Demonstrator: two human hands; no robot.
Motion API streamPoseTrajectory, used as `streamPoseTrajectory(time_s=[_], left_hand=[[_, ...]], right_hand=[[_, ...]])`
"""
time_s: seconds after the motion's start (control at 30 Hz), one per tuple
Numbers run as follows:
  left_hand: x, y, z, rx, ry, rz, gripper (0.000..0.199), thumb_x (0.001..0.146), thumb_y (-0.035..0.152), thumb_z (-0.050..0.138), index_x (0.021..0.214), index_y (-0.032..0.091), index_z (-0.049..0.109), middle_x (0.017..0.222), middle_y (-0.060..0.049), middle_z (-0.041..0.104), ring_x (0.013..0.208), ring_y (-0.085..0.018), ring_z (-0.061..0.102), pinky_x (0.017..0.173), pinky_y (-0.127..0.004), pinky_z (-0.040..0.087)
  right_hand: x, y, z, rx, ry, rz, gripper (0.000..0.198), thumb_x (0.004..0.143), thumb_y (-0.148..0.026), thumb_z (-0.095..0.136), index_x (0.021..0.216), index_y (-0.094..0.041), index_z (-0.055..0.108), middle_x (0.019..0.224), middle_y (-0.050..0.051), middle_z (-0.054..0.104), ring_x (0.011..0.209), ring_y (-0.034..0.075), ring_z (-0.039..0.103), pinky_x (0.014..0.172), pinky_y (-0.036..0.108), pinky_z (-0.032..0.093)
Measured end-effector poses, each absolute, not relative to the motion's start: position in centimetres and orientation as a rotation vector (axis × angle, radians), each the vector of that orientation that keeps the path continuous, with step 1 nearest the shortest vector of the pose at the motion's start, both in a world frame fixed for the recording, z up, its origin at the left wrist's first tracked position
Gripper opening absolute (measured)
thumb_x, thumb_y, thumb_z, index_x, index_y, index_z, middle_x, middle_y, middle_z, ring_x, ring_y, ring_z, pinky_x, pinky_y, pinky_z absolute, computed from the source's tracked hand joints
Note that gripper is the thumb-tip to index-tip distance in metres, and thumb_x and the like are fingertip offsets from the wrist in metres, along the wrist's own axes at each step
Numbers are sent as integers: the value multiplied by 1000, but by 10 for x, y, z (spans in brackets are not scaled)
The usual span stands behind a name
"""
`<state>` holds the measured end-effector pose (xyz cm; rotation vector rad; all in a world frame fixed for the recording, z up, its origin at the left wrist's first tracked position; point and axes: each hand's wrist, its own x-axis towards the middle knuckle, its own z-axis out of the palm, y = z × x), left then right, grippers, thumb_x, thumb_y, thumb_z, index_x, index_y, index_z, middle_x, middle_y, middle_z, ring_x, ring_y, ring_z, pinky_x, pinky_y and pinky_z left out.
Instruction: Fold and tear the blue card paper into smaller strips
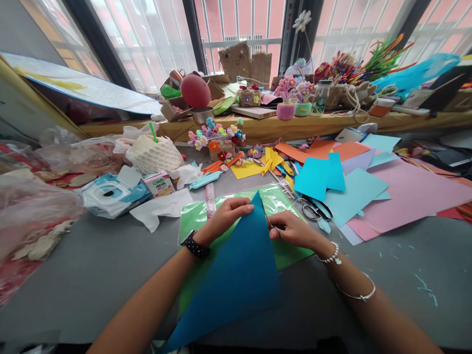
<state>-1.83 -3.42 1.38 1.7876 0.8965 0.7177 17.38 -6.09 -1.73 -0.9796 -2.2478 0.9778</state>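
Note:
A large sheet of blue paper [236, 268] is held up above the desk, its narrow corner pointing away from me. My left hand [232, 215] pinches that sheet near the far corner, thumb on top. Along the sheet's right edge, my right hand [289, 228] grips a pair of scissors [270, 222], fingers wrapped round the handles. The scissor blades lie at the paper's edge close to the corner; whether they are apart I cannot tell. Beneath the sheet lies a green plastic-covered pack [194, 220], and a ruler [210, 199] rests on its far left part.
Cyan paper pieces [311, 177] and a large pink sheet [413, 194] lie to the right, with glasses [311, 210] beside them. On the left are a wipes pack [112, 194], a small carton [159, 184] and tissue [162, 209]. Craft flowers [217, 137] stand farther back.

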Motion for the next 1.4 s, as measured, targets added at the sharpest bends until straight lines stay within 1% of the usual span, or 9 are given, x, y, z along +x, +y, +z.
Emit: streamPoseTrajectory(time_s=[0.2,0.37,0.57,0.73,0.87,1.07,1.27,1.4], left_hand=[[-17,-35,13,1752,905,735,33,74,39,46,54,16,36,56,4,30,53,-8,31,48,-21,27],[-17,-34,12,1750,947,755,33,72,41,47,54,16,36,56,4,30,54,-9,31,48,-21,26],[-17,-34,12,1720,891,780,31,74,38,47,54,16,35,56,4,29,53,-8,30,49,-21,26],[-16,-35,13,1729,863,760,32,75,37,47,54,16,34,56,5,28,53,-8,29,49,-21,25],[-15,-36,13,1759,856,724,33,76,37,46,54,16,33,56,5,27,54,-8,28,50,-22,24],[-15,-35,12,1731,868,738,32,75,38,46,56,17,32,57,5,27,54,-8,29,50,-21,25],[-12,-38,10,1863,812,618,35,76,40,44,53,16,33,55,5,27,52,-8,29,49,-21,23],[-10,-41,11,1846,790,631,36,77,39,43,52,16,32,54,5,27,51,-7,29,48,-21,24]], right_hand=[[173,-61,-16,-1003,-2233,947,57,68,-71,28,50,-17,28,51,-4,31,50,8,26,46,24,18],[172,-61,-17,-1010,-2197,944,58,67,-72,28,49,-18,27,49,-4,28,49,7,24,45,24,17],[171,-60,-18,-1015,-2161,937,57,69,-70,29,49,-17,32,49,-3,31,49,8,25,46,24,18],[170,-63,-15,-986,-2164,978,60,68,-72,25,51,-16,37,51,-2,33,50,8,26,46,24,18],[171,-63,-15,-981,-2167,970,61,66,-74,24,52,-16,38,51,-3,33,49,8,26,46,24,18],[170,-62,-16,-1007,-2129,960,58,68,-71,31,52,-16,40,50,-2,33,49,8,28,46,24,20],[173,-62,-15,-966,-2113,939,61,67,-73,23,54,-16,39,52,-2,34,51,9,31,46,23,22],[178,-61,-13,-989,-2067,953,62,66,-75,23,54,-16,39,52,-2,36,50,9,32,47,23,25]])
